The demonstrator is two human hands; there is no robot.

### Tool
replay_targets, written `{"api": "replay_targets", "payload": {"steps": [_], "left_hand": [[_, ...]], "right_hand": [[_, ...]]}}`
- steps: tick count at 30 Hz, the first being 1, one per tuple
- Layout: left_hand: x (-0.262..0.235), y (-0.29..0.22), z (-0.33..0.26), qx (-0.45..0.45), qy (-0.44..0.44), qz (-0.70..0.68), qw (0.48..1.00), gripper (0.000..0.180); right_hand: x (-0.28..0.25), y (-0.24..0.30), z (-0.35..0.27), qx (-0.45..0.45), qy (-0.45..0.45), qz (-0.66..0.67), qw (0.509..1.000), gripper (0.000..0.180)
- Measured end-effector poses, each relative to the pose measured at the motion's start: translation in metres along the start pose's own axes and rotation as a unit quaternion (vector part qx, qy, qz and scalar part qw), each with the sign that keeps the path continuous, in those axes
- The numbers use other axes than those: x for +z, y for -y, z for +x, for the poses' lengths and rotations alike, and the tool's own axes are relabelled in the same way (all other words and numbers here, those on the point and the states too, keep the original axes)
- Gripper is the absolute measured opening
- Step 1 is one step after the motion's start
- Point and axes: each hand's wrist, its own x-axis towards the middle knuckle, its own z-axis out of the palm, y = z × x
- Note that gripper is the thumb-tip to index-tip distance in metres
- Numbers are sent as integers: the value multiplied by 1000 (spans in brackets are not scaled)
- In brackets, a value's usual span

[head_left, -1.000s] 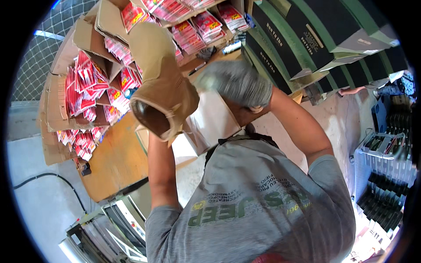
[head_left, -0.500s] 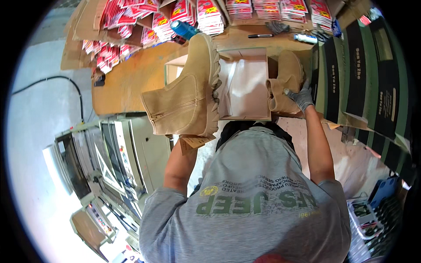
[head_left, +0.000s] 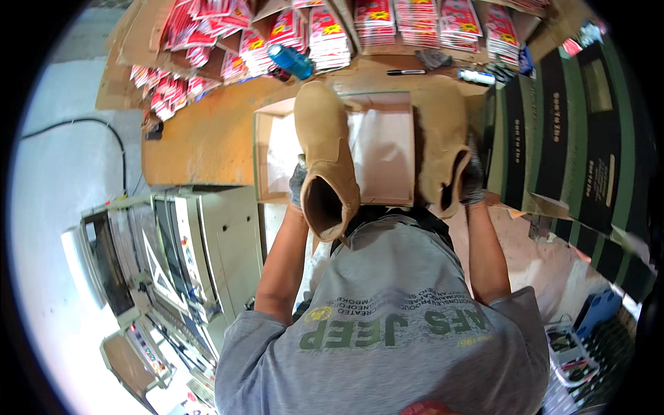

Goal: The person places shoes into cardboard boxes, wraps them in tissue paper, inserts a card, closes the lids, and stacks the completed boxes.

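My left hand (head_left: pixel 297 183), in a grey glove, grips a tan suede ankle boot (head_left: pixel 322 131) from its left side. That boot is held over the open shoebox (head_left: pixel 261 162), its dark opening toward me and its toe pointing away. In my right hand (head_left: pixel 474 176), also gloved in grey, is the matching boot (head_left: pixel 441 121), raised along the box's right side with its opening toward me. Most fingers of both hands are hidden behind the boots. White tissue paper (head_left: pixel 380 142) lines the box, which sits at the near edge of the wooden table (head_left: pixel 197 145).
Cartons with stacks of red printed packets (head_left: pixel 377 28) line the table's far side. A blue bottle (head_left: pixel 290 61), a black marker (head_left: pixel 406 72) and a white tube (head_left: pixel 477 76) lie before them. Dark green shoeboxes (head_left: pixel 553 131) stand on the right; a machine (head_left: pixel 221 242) is at left.
The left boot has turned from lying sideways, sole to the right, to opening toward me. My right hand has lifted the other boot from beside the box and turned its opening toward me.
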Motion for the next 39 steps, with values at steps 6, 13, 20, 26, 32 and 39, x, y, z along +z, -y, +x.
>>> {"api": "replay_targets", "payload": {"steps": [6, 13, 20, 26, 32, 39], "left_hand": [[-41, 26, 44, -51, 68, -144, 986, 58], [-23, 9, 46, -10, 67, -102, 993, 81], [-31, 2, 43, 8, 44, -50, 998, 81], [-39, 1, 49, 5, 34, -15, 999, 79], [-37, -6, 68, 14, -96, 235, 967, 66], [-8, 31, 109, -25, -253, 659, 708, 81]], "right_hand": [[84, -71, -8, -182, -13, -509, 841, 64], [91, -90, 0, -185, 20, -504, 843, 71], [86, -104, 9, -191, 17, -497, 846, 68], [76, -107, 16, -170, -5, -463, 870, 67], [11, -74, 11, -158, 2, -270, 950, 60], [-133, 41, 19, -52, -387, -431, 814, 42]]}}
